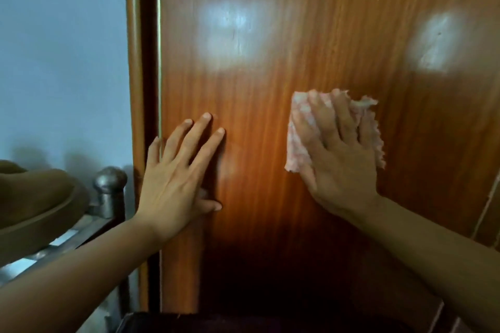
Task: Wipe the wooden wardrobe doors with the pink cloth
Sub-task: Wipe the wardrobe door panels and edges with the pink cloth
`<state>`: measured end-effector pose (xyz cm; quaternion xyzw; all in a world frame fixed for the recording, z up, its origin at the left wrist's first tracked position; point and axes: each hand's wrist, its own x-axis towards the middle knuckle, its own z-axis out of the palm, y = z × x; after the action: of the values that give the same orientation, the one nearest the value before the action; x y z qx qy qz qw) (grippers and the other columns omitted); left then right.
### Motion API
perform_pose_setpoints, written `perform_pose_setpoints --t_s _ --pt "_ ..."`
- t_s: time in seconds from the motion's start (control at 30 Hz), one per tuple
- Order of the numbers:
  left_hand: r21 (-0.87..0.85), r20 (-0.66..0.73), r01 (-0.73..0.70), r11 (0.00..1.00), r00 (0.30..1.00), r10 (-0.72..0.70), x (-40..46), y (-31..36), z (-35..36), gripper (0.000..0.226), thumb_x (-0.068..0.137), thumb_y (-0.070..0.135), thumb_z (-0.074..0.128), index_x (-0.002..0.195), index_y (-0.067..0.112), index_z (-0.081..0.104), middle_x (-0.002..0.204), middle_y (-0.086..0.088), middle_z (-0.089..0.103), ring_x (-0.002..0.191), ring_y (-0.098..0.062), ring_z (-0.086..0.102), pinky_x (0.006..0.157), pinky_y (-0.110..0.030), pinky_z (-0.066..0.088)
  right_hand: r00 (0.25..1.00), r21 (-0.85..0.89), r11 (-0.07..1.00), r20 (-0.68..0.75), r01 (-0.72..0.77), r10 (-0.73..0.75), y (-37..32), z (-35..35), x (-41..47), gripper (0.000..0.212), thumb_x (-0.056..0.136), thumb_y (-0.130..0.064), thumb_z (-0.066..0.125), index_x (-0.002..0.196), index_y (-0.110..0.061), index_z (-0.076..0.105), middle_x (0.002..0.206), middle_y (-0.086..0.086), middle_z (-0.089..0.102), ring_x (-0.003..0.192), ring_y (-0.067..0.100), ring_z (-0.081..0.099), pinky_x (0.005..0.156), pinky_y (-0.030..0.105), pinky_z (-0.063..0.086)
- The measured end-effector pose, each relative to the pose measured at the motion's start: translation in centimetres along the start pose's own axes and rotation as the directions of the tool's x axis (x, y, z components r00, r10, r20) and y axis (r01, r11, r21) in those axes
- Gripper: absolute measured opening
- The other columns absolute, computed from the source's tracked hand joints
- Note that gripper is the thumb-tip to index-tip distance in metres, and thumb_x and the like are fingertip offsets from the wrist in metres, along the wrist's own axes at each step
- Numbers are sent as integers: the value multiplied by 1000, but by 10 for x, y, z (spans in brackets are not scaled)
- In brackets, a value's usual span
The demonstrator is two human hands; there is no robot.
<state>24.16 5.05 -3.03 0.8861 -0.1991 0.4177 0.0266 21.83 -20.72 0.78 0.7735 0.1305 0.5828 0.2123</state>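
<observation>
Against the glossy face of the wardrobe door my right hand lay flat, fingers straight and slightly spread, pressing the pink cloth to the wood. The cloth was crumpled under my palm, its frayed edges sticking out past my fingertips and to either side of the hand. My left hand was also flat and relaxed on the same door, fingers extended, holding nothing, near the door's left edge and well apart from the cloth. Above both hands I saw two pale patches of reflected light on the varnish. Left of the door ran the darker frame strip, then a pale blue wall. Low on the left stood a metal post with a round knob, beside a brown object I could not identify.
</observation>
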Motion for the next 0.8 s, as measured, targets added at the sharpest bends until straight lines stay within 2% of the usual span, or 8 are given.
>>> perform_pose_setpoints --t_s 0.07,0.2,0.3,0.37,0.43,0.53,0.7,0.8 --pt "-56 8 56 997 998 -56 -5 -5 3 136 33 55 85 147 23 17 156 -3 12 141 -27 14 102 -61 31 950 46 953 84 299 -302 -24 12 -31 67 87 -40 46 149 -22 30 157 8 20 146 35 10 116 54 1" --pt "-112 40 113 987 993 -109 -12 -12 7 139 33 54 85 148 24 12 158 -1 4 143 -23 9 105 -58 29 655 125 691 236 712 -718 -35 18 -66 69 87 -43 43 151 -23 25 159 0 19 147 28 5 117 47 -2" --pt "-124 49 132 983 991 -127 -15 -21 9 143 29 54 86 147 23 13 157 -4 5 143 -22 11 105 -55 27 778 38 791 152 611 -609 -25 13 -13 64 88 -40 40 148 -18 29 152 9 34 142 33 20 111 52 14" --pt "-131 44 161 978 987 -156 -16 -23 11 144 28 54 86 147 21 13 157 -5 6 143 -22 10 106 -54 24 946 -25 950 95 312 -309 -24 8 34 68 88 -42 40 150 -18 27 156 11 28 143 33 18 112 54 12" --pt "-142 37 189 972 982 -186 -17 -23 12 144 29 53 86 148 19 11 157 -4 4 143 -21 9 107 -52 21 995 -18 997 66 75 -74 -40 4 55 71 87 -44 43 151 -20 24 159 7 19 146 32 11 115 55 7" --pt "-142 36 224 964 975 -221 -23 -24 15 143 34 51 86 148 15 8 157 -4 1 143 -21 12 107 -49 24 943 113 944 94 309 -319 -77 19 16 75 83 -41 49 150 -20 26 157 5 26 145 32 14 114 53 9" --pt "-185 -29 161 970 985 -169 -32 -28 14 111 58 24 80 146 4 17 156 -11 9 137 -27 30 102 -45 35 619 209 661 236 720 -749 -88 26 -21 73 82 -45 54 148 -23 32 155 0 30 144 25 21 115 45 6" --pt "-305 -93 139 942 980 -175 -29 -26 3 73 82 39 44 141 -3 29 153 -15 19 125 -34 45 94 -44 43 812 96 822 123 562 -570 -67 16 38 71 84 -43 47 149 -20 30 156 5 29 144 28 24 112 50 14"
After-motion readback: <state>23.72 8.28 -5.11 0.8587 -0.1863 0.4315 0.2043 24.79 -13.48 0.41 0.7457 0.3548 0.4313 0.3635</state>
